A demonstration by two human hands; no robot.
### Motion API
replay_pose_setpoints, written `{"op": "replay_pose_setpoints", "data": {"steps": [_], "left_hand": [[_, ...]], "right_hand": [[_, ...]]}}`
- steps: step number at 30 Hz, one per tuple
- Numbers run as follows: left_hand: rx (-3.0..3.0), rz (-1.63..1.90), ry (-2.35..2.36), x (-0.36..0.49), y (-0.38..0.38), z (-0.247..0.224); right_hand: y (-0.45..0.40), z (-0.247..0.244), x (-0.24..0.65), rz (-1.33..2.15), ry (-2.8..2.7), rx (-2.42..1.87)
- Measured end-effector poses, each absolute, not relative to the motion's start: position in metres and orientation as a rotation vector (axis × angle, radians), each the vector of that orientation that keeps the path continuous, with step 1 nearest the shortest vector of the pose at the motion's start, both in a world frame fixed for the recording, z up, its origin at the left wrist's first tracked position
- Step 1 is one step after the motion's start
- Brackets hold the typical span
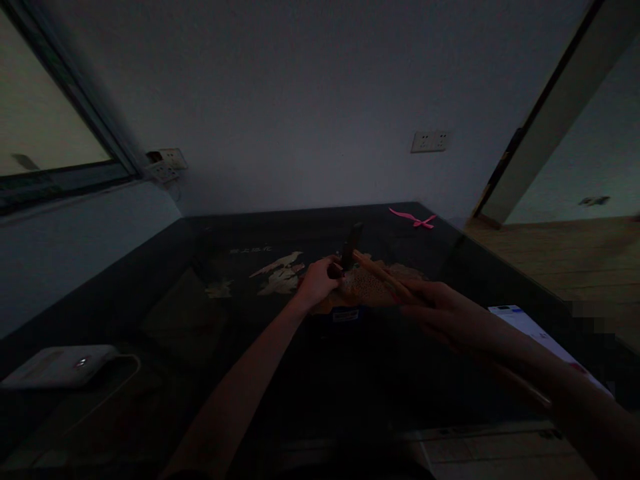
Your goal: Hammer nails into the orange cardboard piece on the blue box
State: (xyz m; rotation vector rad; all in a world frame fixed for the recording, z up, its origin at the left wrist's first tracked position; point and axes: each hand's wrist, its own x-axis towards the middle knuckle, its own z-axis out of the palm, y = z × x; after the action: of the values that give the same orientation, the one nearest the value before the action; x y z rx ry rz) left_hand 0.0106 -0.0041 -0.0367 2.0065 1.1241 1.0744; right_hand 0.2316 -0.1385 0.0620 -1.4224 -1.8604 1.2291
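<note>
At the middle of the dark table, my left hand [320,281] has its fingers curled at the lower end of a dark upright object [352,243]. My right hand [435,303] is wrapped round a long light-brown stick [377,270], whose tip reaches the dark object. Between and below the hands lies an orange-brown item with a speckled patch [367,285], and a small blue label [346,314] shows at its near edge. The picture is dim, so the exact nature of the dark object is unclear.
The dark table [200,233] bears a pale bird-and-flower print [280,275]. A pink ribbon [423,221] lies at its back right, a white sheet or box [535,333] at the right, and a white device [60,367] with a cable at the left. A wall stands behind.
</note>
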Motion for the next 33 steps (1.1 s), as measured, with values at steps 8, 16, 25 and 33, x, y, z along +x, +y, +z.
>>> {"op": "replay_pose_setpoints", "data": {"steps": [8,16,25,33], "left_hand": [[1.989,1.05,1.077,0.012,-0.006,-0.032],[1.964,1.033,1.123,0.012,-0.005,-0.033],[1.938,1.007,1.14,0.013,-0.007,-0.027],[1.917,1.006,1.16,0.013,-0.008,-0.028]], "right_hand": [[-0.141,0.064,0.235,1.157,-1.841,-1.362],[-0.141,0.06,0.237,1.076,-1.922,-1.358],[-0.14,0.054,0.235,1.069,-1.975,-1.348],[-0.14,0.058,0.234,1.045,-1.965,-1.405]]}}
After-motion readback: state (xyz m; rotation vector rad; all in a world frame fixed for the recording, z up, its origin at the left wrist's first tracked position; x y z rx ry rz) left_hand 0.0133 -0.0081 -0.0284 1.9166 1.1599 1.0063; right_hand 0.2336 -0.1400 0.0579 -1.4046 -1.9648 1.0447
